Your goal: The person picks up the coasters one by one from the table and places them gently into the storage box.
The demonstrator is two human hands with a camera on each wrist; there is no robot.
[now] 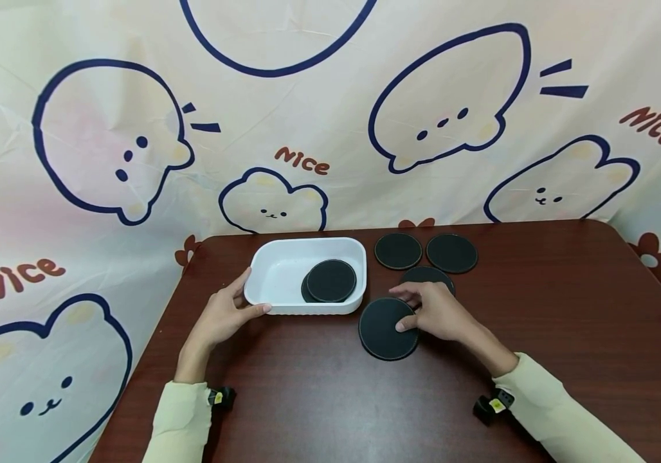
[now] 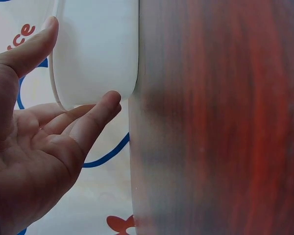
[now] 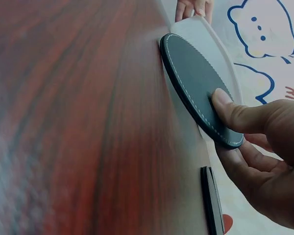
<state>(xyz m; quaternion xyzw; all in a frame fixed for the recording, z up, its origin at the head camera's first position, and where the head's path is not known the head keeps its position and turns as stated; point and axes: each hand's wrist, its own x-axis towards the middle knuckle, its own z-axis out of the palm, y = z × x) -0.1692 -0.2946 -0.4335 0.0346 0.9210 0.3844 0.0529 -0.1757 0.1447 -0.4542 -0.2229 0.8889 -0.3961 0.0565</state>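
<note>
Right hand [image 1: 437, 315] pinches the near black coaster [image 1: 387, 328] at its right edge; white tray [image 1: 307, 247] lies just left, steadied by the relaxed left hand [image 1: 223, 315].

My table [image 1: 568, 334] is dark red-brown wood. On it sit a white tray [image 1: 284, 257] and four round black coasters [image 1: 397, 251], two side by side at the back
</note>
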